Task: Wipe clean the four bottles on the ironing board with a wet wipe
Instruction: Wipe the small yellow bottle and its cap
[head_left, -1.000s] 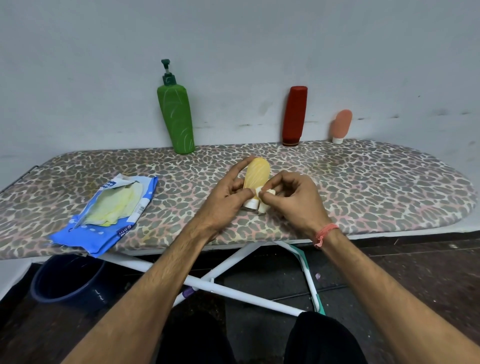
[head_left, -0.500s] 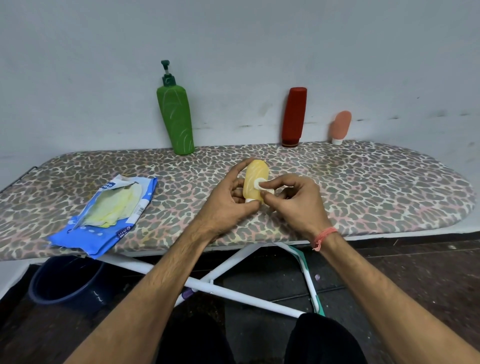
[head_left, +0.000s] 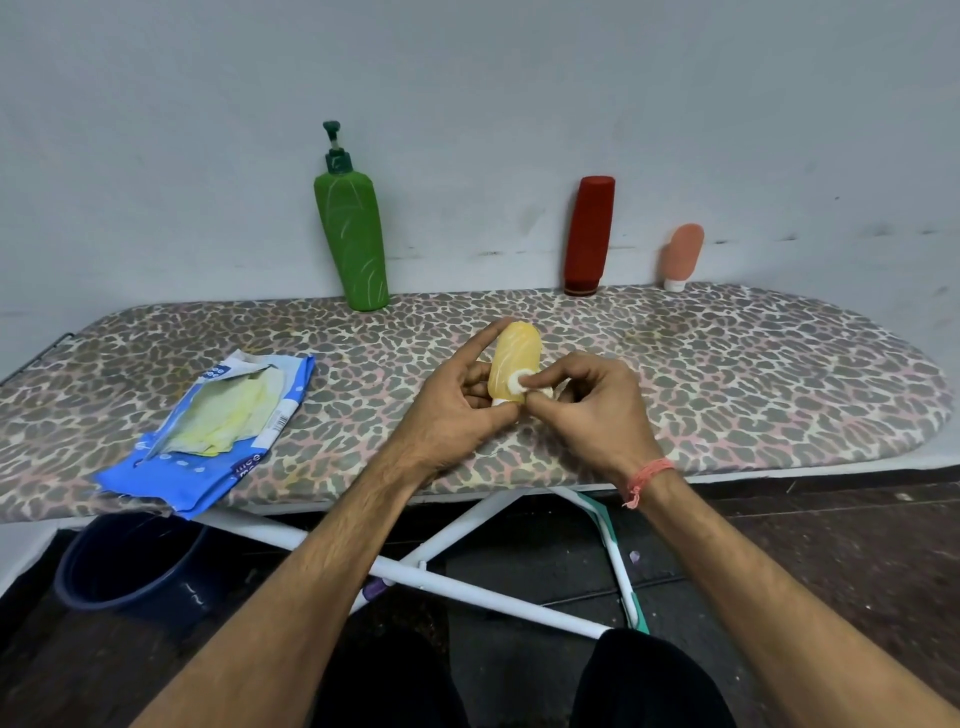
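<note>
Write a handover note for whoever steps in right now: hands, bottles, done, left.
Left hand grips the yellow bottle, held just above the ironing board.
Right hand pinches a small folded wipe against the bottle's lower front.
Green pump bottle, red bottle and pink bottle stand at the wall edge of the board.
Wipe pack lies open on the board's left.
Done: yellow bottle under way; cannot tell whether the others are wiped.
Left: finish yellow, set it down, check the rest.
</note>
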